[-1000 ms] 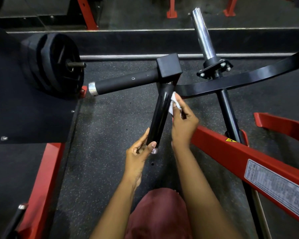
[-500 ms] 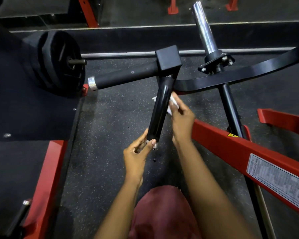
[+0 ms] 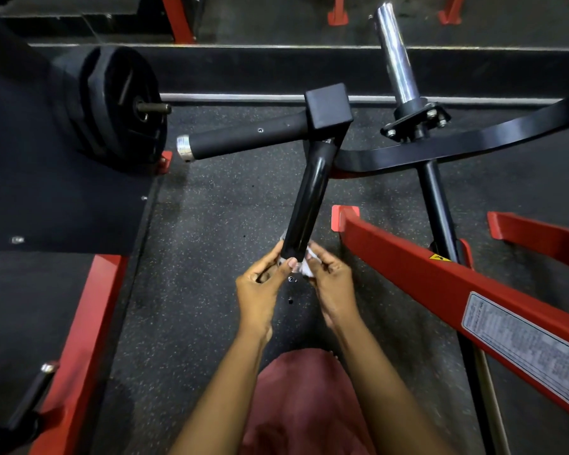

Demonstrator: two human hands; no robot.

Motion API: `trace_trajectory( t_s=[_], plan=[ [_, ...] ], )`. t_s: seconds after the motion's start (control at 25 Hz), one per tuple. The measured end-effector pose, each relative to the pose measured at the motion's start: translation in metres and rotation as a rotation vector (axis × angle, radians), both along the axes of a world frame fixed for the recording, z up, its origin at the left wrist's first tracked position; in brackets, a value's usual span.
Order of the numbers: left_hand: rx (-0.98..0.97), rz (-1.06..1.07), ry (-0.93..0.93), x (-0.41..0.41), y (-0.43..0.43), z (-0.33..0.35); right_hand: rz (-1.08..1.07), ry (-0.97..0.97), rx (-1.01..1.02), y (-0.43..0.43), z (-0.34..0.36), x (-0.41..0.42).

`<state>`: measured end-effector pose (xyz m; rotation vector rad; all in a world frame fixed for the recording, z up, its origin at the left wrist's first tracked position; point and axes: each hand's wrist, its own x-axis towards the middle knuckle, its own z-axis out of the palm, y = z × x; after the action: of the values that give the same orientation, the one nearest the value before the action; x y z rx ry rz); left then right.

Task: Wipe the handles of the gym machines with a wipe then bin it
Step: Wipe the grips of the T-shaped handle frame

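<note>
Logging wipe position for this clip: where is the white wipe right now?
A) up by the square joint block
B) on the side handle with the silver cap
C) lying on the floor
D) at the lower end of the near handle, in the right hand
D: the wipe shows white in the fingers of the right hand, against the bottom end of the near handle, which the left hand grips from the other side.

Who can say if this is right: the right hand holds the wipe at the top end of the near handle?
Not the top: the right hand holds the wipe at the bottom end of the near handle, as the head view shows.
</note>
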<state>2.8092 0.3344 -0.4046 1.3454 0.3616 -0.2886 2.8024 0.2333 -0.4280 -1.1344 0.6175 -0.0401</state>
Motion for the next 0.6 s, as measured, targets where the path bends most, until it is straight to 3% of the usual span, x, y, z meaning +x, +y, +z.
trace_trajectory(
  t_s=[0.08,0.16,0.24,0.44,0.52,0.6],
  plan=[
    [0.002,0.044,0.018,-0.002,-0.002,0.0,0.055,0.047,-0.238,-0.012,0.013,-0.014],
    [-0.019,0.095,0.05,-0.004,-0.005,-0.001,0.028,-0.007,-0.679,-0.027,0.04,-0.02],
    [-0.04,0.108,0.065,-0.004,-0.008,-0.001,0.101,-0.246,-1.058,-0.033,0.069,-0.013],
    [-0.092,0.154,0.091,-0.005,-0.009,-0.008,0.609,-0.891,-1.848,-0.047,0.117,0.067],
    [-0.096,0.149,0.095,-0.006,-0.009,-0.01,0.73,-1.016,-2.091,-0.06,0.119,0.088],
    [-0.1,0.144,0.093,-0.007,-0.008,-0.012,0.829,-0.999,-2.221,-0.067,0.11,0.09]
  ],
)
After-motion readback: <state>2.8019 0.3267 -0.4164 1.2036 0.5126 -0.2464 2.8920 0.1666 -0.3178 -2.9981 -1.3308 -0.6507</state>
